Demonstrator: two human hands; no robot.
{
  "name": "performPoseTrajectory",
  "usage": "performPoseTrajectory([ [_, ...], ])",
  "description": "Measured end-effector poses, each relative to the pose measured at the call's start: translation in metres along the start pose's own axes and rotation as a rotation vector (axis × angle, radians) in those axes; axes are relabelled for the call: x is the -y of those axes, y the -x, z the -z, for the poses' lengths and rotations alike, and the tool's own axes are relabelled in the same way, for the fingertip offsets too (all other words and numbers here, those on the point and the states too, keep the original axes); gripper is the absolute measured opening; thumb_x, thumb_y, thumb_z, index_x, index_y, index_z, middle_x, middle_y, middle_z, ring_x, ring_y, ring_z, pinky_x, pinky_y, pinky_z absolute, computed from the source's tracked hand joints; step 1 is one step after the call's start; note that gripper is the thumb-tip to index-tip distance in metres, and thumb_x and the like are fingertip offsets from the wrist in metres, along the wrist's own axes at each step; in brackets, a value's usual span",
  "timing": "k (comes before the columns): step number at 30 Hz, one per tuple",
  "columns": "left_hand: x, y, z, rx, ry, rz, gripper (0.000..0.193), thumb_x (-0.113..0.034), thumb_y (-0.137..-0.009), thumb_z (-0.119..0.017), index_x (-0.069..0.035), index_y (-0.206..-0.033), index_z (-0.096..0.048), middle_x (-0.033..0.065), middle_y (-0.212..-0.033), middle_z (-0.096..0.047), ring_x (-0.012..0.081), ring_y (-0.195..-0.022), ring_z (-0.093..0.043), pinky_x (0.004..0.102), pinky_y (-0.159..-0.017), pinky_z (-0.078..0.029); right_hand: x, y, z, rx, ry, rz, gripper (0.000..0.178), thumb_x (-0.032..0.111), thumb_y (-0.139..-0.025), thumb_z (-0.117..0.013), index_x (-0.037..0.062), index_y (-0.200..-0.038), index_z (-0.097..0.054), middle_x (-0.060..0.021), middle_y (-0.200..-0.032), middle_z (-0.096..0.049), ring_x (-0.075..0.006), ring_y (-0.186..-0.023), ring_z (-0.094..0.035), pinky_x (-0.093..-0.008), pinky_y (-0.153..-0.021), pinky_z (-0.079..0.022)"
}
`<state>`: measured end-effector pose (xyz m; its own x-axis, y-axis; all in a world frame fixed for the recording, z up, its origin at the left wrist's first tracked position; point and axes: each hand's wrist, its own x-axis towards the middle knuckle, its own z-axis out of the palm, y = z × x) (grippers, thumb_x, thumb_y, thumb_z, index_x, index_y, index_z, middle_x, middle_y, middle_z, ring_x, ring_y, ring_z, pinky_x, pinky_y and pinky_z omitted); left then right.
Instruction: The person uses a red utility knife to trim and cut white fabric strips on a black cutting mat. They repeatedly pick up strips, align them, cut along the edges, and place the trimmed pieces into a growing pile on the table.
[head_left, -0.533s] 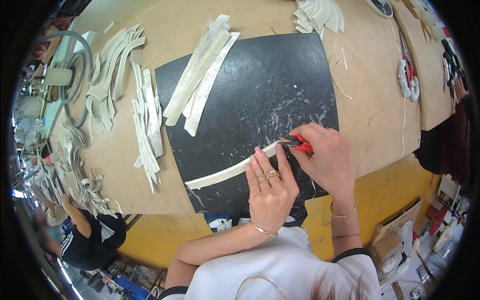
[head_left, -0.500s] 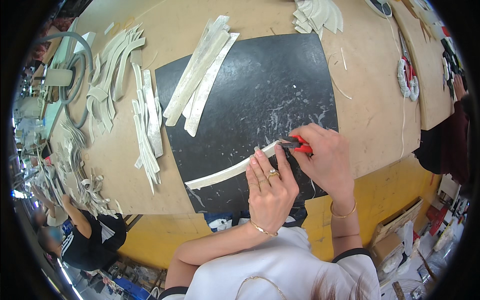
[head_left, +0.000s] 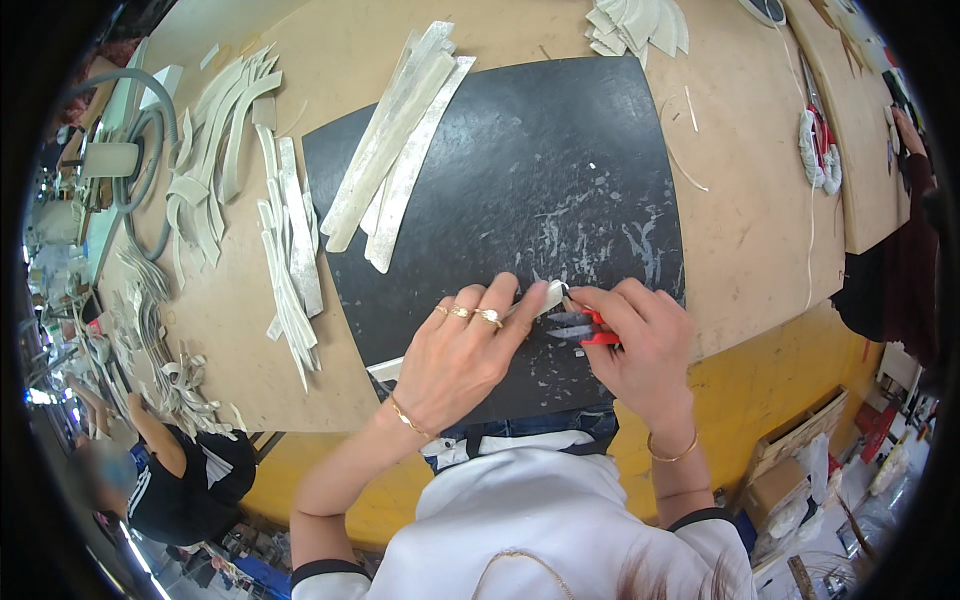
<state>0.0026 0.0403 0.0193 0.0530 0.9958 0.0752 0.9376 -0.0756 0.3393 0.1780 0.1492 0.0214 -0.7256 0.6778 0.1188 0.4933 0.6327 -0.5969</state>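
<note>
A narrow off-white strip (head_left: 386, 370) lies across a black cutting mat (head_left: 520, 130), its middle hidden under my left hand (head_left: 455, 345). Thumb and fingers of that hand pinch the strip near its right end, which is lifted slightly. My right hand (head_left: 645, 345) is closed round red-handled snips (head_left: 575, 328), whose dark blades point left, apart, below the strip's end. The right thumb and index fingertips also meet at that end; what exactly they pinch is too small to tell.
Pale wide strips (head_left: 400, 150) lie on the mat's upper left. Further bundles (head_left: 225, 150) of strips cover the table's left side. Fanned curved pieces (head_left: 635, 25) sit at the back, and red-handled scissors (head_left: 822, 150) on the right. Another person (head_left: 185, 470) is at left.
My left hand has moved left, from flat on the strip to pinching it near the end. My right hand has lowered slightly, and the snips' blades have come away from the strip.
</note>
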Motion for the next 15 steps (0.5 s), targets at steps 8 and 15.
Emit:
performPoseTrajectory([
  [8, 0.022, -0.004, -0.008, -0.035, -0.021, -0.242, 0.05, -0.011, -0.08, -0.062, -0.004, -0.129, -0.062, 0.0051, -0.115, -0.055, 0.0163, -0.082, -0.052, 0.0292, -0.075, -0.048, 0.001, 0.012, -0.012, -0.093, 0.098, 0.088, 0.036, 0.002, -0.062, -0.072, 0.0112, -0.097, -0.074, 0.0018, -0.067, -0.055, -0.0145, -0.055, -0.051, -0.0301, -0.052, -0.033],
  [15, 0.024, -0.006, -0.013, -0.074, 0.088, -0.21, 0.044, -0.01, -0.078, -0.064, -0.003, -0.121, -0.065, 0.005, -0.115, -0.056, 0.0165, -0.082, -0.053, 0.0308, -0.073, -0.047, 0.002, 0.02, -0.017, -0.066, 0.202, 0.139, 0.026, 0.011, -0.075, -0.079, 0.0104, -0.1, -0.075, 0.0036, -0.063, -0.048, -0.0127, -0.053, -0.046, -0.0295, -0.051, -0.03],
])
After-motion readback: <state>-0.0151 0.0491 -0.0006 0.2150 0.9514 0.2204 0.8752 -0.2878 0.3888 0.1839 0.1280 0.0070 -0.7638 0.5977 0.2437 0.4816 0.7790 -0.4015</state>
